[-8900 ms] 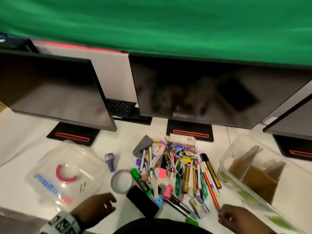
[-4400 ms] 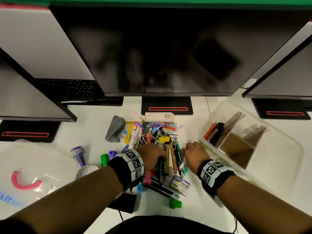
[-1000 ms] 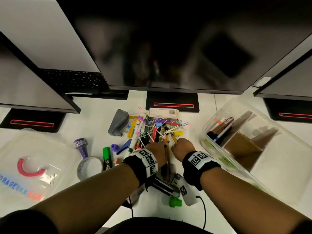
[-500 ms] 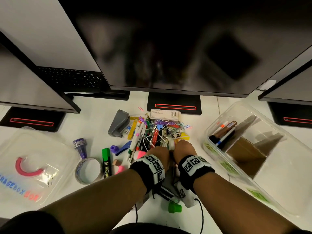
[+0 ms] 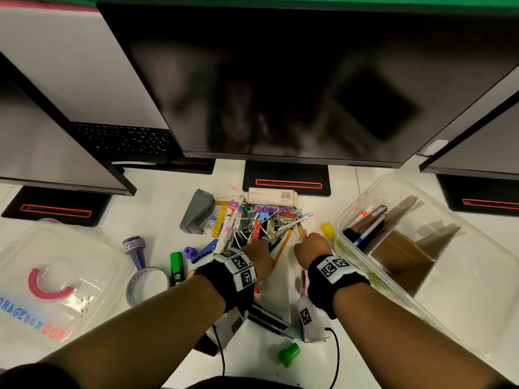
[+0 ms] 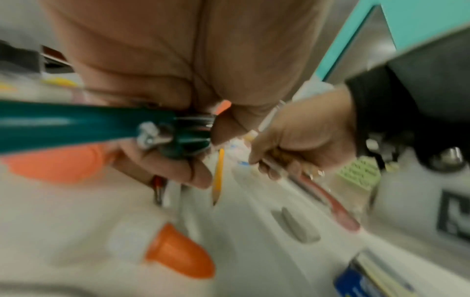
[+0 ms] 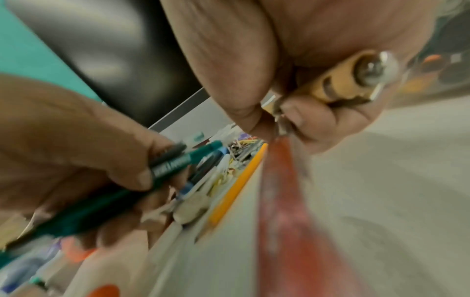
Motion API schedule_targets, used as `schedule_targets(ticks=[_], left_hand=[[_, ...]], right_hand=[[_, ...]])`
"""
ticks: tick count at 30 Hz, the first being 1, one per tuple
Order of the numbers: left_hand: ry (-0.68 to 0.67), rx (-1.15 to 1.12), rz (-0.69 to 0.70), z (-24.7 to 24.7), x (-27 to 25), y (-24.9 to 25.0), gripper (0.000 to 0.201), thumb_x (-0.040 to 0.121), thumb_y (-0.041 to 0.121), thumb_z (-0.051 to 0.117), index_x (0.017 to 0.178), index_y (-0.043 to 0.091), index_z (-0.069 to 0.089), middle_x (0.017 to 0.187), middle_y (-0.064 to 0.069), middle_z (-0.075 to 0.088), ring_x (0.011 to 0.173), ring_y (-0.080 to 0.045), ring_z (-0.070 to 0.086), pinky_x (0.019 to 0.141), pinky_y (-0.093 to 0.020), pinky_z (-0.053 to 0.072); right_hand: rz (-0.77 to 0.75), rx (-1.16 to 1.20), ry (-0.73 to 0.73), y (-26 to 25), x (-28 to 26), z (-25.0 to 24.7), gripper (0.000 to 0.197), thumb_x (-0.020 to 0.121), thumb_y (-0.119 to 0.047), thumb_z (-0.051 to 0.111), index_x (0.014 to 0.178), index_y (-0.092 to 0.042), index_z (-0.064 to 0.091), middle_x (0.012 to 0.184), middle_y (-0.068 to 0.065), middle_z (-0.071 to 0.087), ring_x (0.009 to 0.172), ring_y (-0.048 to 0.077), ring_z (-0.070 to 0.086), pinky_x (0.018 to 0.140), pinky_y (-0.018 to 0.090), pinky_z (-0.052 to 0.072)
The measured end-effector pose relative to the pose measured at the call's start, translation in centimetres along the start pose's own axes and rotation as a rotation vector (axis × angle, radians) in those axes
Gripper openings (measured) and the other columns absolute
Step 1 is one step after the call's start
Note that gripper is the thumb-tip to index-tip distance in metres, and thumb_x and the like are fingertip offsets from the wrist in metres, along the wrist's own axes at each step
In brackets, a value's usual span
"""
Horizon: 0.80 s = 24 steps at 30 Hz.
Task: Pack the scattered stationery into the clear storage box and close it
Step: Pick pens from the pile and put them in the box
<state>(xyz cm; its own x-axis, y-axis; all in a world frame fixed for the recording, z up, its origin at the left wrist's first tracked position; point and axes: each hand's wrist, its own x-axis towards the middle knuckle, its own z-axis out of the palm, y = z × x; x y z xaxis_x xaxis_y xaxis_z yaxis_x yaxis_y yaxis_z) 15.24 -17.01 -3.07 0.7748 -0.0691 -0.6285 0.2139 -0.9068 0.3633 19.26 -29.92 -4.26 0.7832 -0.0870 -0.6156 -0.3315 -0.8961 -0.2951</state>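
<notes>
The left hand point(image 5: 259, 255), fingers curled, grips a teal pen point(image 7: 106, 193) at the near edge of the pile point(image 5: 261, 220), its long axis running back under the palm toward the wrist. Right of the pile, the right hand point(image 5: 311, 248) is closed round a yellow-capped pen point(image 7: 338, 80) and a red one point(image 7: 284, 201) (blurred) that points back toward the person. The open box point(image 5: 351, 220), already holding markers point(image 5: 368, 223), lies just right of that hand; a yellow pencil point(image 5: 283, 244) lies between the hands, the lid point(image 5: 92, 259) far left of the pile.

Bare white desk point(image 5: 157, 197) lies left of the stationery pile point(image 5: 258, 223); monitors point(image 5: 280, 80) overhang behind, clear storage box point(image 5: 421, 276) blocks the right
</notes>
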Motion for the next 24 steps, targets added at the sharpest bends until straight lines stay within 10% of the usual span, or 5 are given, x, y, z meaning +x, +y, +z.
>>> schedule_targets(ticks=[7, 12, 24], left_hand=[[0.216, -0.125, -0.051, -3.7, -1.2, -3.8, 0.004, 0.091, 0.011, 0.042, 0.088, 0.013, 0.044, 0.074, -0.002, 0.051, 0.068, -0.02, 0.054, 0.052, -0.023, 0.04], [0.329, -0.157, -0.274, -5.8, 0.6, -6.6, 0.037, 0.088, 0.021, 0.053, 0.12, 0.004, 0.048, 0.101, -0.015, 0.066, 0.086, -0.029, 0.062, 0.069, -0.031, 0.05], [0.173, 0.141, -0.256, -4.0, 2.0, -7.1, 0.037, 0.094, 0.032, 0.048, 0.115, 0.003, 0.058, 0.118, -0.014, 0.062, 0.11, -0.029, 0.06, 0.083, -0.031, 0.047]], right_hand=[[-0.048, -0.029, 0.004, -0.9, -0.1, 2.2, 0.046, 0.094, -0.031, 0.054, 0.127, 0.001, 0.045, 0.133, 0.016, 0.051, 0.124, 0.028, 0.05, 0.098, 0.029, 0.041], [-0.066, -0.075, 0.033, -1.3, -0.1, 2.1, 0.034, 0.097, -0.017, 0.044, 0.126, 0.001, 0.045, 0.134, 0.016, 0.051, 0.125, 0.027, 0.05, 0.098, 0.027, 0.041], [-0.063, -0.059, -0.011, -3.0, 0.2, 2.8, 0.037, 0.096, -0.023, 0.048, 0.124, 0.001, 0.05, 0.133, 0.016, 0.052, 0.124, 0.027, 0.051, 0.098, 0.028, 0.043]])
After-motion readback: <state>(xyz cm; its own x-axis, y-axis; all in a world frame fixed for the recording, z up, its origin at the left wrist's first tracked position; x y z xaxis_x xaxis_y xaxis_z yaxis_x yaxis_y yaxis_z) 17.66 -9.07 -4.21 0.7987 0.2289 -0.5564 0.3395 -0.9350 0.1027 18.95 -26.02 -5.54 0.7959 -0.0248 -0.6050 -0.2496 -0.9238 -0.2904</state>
